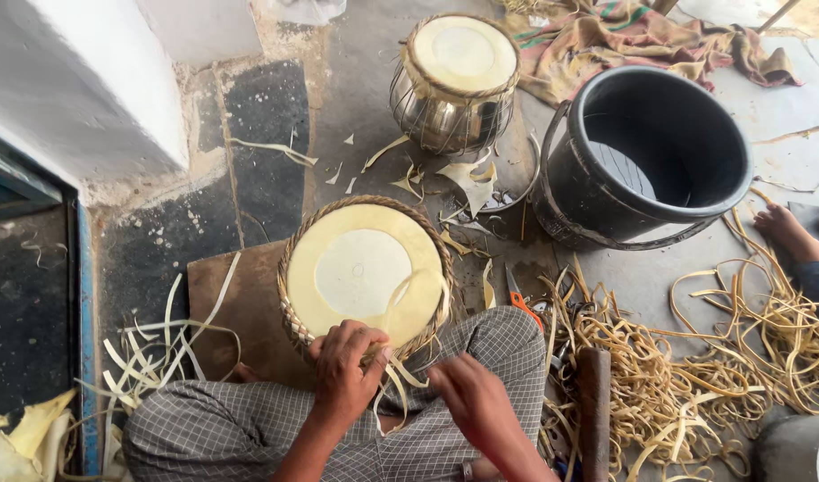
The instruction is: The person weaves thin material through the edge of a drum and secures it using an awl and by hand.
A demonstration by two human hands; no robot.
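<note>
A round drum (365, 272) with a pale skin head and a braided rim rests against my legs in checked cloth. My left hand (345, 368) grips the near edge of the rim, fingers curled over the braid and a pale hide strip (396, 384). My right hand (468, 397) is just to the right, below the rim, fingers closed on the same loose strip that hangs down between both hands.
A second drum with a metal body (454, 80) stands farther off. A black bucket (646, 152) sits at the right. A heap of hide strips (695, 375) covers the floor at right, with orange-handled scissors (521, 303) and a wooden tool (595, 402). Another person's foot (785, 230) shows at the right edge.
</note>
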